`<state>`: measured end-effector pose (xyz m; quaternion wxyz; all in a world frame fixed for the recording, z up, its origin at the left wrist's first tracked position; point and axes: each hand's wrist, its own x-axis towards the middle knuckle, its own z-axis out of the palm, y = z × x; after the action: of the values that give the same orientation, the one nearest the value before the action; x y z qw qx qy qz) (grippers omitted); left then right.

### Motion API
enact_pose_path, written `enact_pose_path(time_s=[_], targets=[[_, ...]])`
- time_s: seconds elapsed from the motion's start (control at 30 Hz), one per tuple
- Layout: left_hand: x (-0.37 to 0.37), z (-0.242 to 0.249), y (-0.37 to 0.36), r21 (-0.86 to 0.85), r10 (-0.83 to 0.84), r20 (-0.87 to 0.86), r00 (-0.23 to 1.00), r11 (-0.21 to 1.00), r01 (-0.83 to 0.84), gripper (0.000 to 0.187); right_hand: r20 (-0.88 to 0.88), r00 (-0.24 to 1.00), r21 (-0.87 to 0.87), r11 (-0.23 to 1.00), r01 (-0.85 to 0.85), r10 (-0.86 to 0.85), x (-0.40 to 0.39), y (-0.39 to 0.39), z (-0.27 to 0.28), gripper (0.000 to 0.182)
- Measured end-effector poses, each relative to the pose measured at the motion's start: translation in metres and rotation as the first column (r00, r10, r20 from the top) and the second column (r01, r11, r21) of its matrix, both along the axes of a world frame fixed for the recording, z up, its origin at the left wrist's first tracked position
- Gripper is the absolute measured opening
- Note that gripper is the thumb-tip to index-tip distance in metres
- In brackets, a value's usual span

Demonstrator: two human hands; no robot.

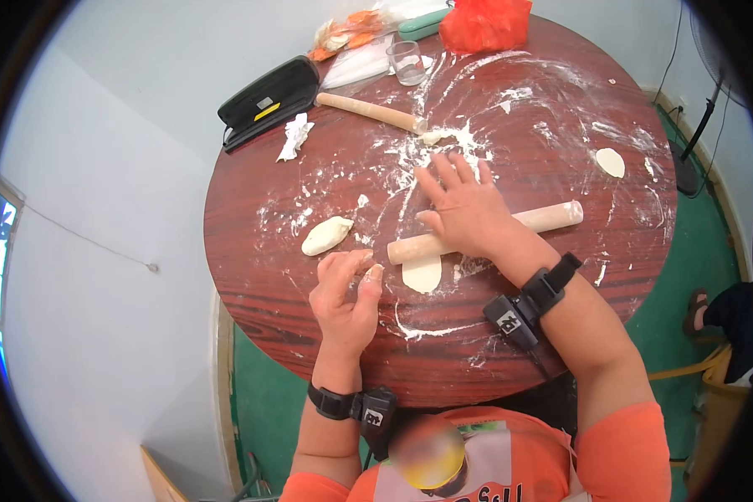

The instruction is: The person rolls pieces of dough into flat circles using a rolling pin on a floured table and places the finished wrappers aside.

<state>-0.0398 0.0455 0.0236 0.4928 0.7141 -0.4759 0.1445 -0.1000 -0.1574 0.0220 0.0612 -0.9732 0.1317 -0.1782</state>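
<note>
My right hand [468,209] lies palm down across a wooden rolling pin [552,217], its fingers stretched out and spread. Under the pin's left half, a flat piece of dough [422,274] sticks out toward me. To the left, my left hand [345,293] hovers beside the pin's end with bent fingers, thumb and forefinger apart and nothing visible between them. A thick oval lump of dough [326,237] sits just beyond it. A small dough scrap [432,138] rests past my right fingertips, and a thin dough round [610,163] is at the far right.
Flour is scattered over the round dark-red table [268,276]. Toward the back are a second rolling pin [372,112], an open black case [269,105], crumpled tissue [294,136], a glass [406,63] and a red plastic bag [487,25]. A fan [713,92] stands at right.
</note>
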Motion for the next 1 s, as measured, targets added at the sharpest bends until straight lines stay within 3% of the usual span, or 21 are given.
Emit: enact_pose_path(time_s=[0.07,0.13,0.2,0.27,0.3,0.4,0.43,0.47,0.53,0.57,0.6,0.67,0.7,0.73,0.77,0.83,0.97,1.0], targets=[[-0.003,0.002,-0.004,-0.078,0.032,-0.068,0.997,0.996,-0.038,0.022,-0.015,1.0,-0.017,1.0,0.011,-0.011,-0.003,0.002,0.005,0.058],[-0.003,0.002,-0.003,-0.073,0.037,-0.067,0.997,0.996,-0.042,0.022,-0.154,0.974,0.126,0.981,-0.148,0.167,-0.018,0.015,0.003,0.058],[-0.004,0.001,-0.004,-0.07,0.045,-0.077,0.996,0.996,-0.051,0.022,-0.153,0.961,0.078,0.972,-0.222,0.231,-0.022,0.018,-0.003,0.059],[-0.006,0.003,-0.004,-0.04,0.047,-0.103,0.994,0.998,-0.051,0.022,-0.1,0.981,0.091,0.984,-0.156,0.165,-0.014,0.01,0.0,0.06],[-0.004,0.001,-0.003,-0.04,0.037,-0.094,0.995,0.998,-0.041,0.022,0.081,0.993,0.056,0.995,-0.087,0.083,-0.005,0.005,-0.003,0.06],[0.003,-0.002,0.0,0.038,-0.009,-0.047,0.999,0.999,0.011,0.024,0.173,0.982,0.06,0.994,-0.092,0.08,-0.007,-0.008,0.001,0.051],[0.002,-0.001,-0.001,0.124,0.013,-0.004,1.0,0.992,-0.013,0.025,0.077,0.989,0.226,0.964,-0.138,0.124,-0.016,-0.009,0.007,0.048],[0.0,0.0,-0.002,0.206,0.035,0.037,0.999,0.978,-0.042,0.026,0.074,0.99,0.226,0.964,-0.137,0.123,-0.021,-0.011,0.012,0.048],[-0.004,0.003,-0.006,0.304,0.073,0.026,0.997,0.95,-0.077,0.023,-0.069,0.925,0.387,0.865,-0.319,0.373,-0.028,-0.014,0.019,0.035],[-0.003,0.003,-0.006,0.352,0.059,0.055,0.997,0.933,-0.075,0.022,0.092,0.916,0.33,0.856,-0.398,0.391,-0.029,-0.012,0.011,0.021],[-0.003,0.003,-0.007,0.402,0.043,0.086,0.995,0.913,-0.074,0.021,0.094,0.916,0.332,0.855,-0.399,0.391,-0.027,-0.011,0.003,0.021],[-0.006,0.005,-0.009,0.401,-0.014,0.094,0.995,0.916,-0.025,0.02,0.274,0.891,0.148,0.9,-0.41,0.361,-0.024,-0.009,-0.009,0.016],[-0.008,0.007,-0.01,0.393,-0.069,0.099,0.993,0.919,0.024,0.019,0.277,0.893,0.15,0.902,-0.406,0.356,-0.023,-0.011,-0.008,0.016],[-0.009,0.009,-0.011,0.395,-0.073,0.099,0.992,0.918,0.028,0.019,0.172,0.929,0.134,0.927,-0.351,0.327,-0.02,-0.013,-0.006,0.017],[-0.009,0.011,-0.01,0.427,-0.158,0.043,0.986,0.896,0.125,0.019,0.067,0.954,0.109,0.948,-0.299,0.293,-0.018,-0.015,-0.004,0.018],[-0.011,0.012,-0.009,0.401,-0.295,-0.129,0.947,0.857,0.322,0.02,0.075,0.958,0.114,0.952,-0.284,0.277,-0.019,-0.02,-0.003,0.019],[-0.009,0.012,-0.008,0.355,-0.337,-0.154,0.929,0.859,0.37,0.022,0.089,0.965,0.133,0.957,-0.259,0.248,-0.023,-0.024,-0.001,0.018],[-0.009,0.011,-0.01,0.342,-0.294,-0.051,0.954,0.893,0.293,0.024,0.089,0.964,0.133,0.956,-0.26,0.25,-0.022,-0.023,-0.004,0.018]])
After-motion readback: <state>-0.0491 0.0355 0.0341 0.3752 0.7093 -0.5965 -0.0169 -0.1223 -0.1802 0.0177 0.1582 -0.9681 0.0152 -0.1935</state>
